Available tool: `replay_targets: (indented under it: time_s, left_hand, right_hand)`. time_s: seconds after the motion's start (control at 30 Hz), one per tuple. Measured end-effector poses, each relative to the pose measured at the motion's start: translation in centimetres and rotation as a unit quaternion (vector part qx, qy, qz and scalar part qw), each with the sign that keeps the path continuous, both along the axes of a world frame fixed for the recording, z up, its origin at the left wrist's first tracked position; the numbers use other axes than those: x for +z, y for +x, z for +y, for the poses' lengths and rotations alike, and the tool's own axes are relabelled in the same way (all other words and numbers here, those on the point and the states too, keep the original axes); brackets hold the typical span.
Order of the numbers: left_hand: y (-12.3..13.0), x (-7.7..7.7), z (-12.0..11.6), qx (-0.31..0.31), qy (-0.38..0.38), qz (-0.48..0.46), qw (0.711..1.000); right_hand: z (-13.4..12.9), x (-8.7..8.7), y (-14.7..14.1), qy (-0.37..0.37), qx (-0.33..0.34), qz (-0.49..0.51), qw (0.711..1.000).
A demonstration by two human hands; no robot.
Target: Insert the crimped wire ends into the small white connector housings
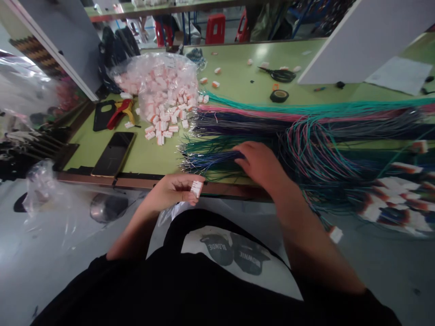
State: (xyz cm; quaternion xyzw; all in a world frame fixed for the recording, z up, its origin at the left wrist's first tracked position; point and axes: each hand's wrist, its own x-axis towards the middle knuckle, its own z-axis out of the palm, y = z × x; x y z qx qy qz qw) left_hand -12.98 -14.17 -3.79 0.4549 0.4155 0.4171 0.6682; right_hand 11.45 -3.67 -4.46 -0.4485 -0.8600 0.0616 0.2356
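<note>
My left hand [173, 190] pinches a small white connector housing [196, 188] between thumb and fingers, just off the front edge of the bench. Over the front wire bundles, my right hand [256, 160] has its fingers curled about a blue wire bundle [217, 158]; how many wires it grips cannot be made out. Metal terminals [185, 160] tip the wires' left ends. Behind lie green wires [204, 144], dark wires [234, 122], pink wires [234, 111] and teal wires [251, 104]. A clear bag [163, 68] spills many white-and-orange housings [163, 124] to the left.
A phone [113, 154], a black case [103, 115] and red-yellow pliers [121, 113] lie on the left. Scissors [280, 74] and black tape [279, 95] sit at the back. Wired housings [394, 203] hang in a heap at right. Grey panels [367, 40] flank the bench.
</note>
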Motion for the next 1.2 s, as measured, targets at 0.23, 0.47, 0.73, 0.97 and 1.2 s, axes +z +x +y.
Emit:
replay_targets:
  time_s: [0.23, 0.47, 0.73, 0.97, 1.2]
  left_hand:
    - [-0.4, -0.9, 0.9, 0.031, 0.031, -0.049, 0.998]
    - [0.8, -2.2, 2.2, 0.078, 0.010, -0.110, 0.991]
    - [1.1, -2.8, 2.8, 0.080, 0.034, -0.144, 0.986]
    - [0.9, -3.0, 2.5, 0.057, 0.070, -0.130, 0.987]
    - [1.1, -3.3, 2.9, 0.073, 0.064, -0.151, 0.984]
  right_hand:
    - [0.8, -1.4, 0.3, 0.043, -0.036, 0.053, 0.997]
    - [-1.2, 0.6, -0.7, 0.033, -0.046, 0.224, 0.973]
    - [-2.4, 1.6, -2.7, -0.212, 0.194, 0.171, 0.942]
    - [-1.6, 0.8, -1.8, -0.224, 0.151, 0.193, 0.943]
    - [-2.9, 1.0, -3.7, -0.048, 0.154, 0.207, 0.965]
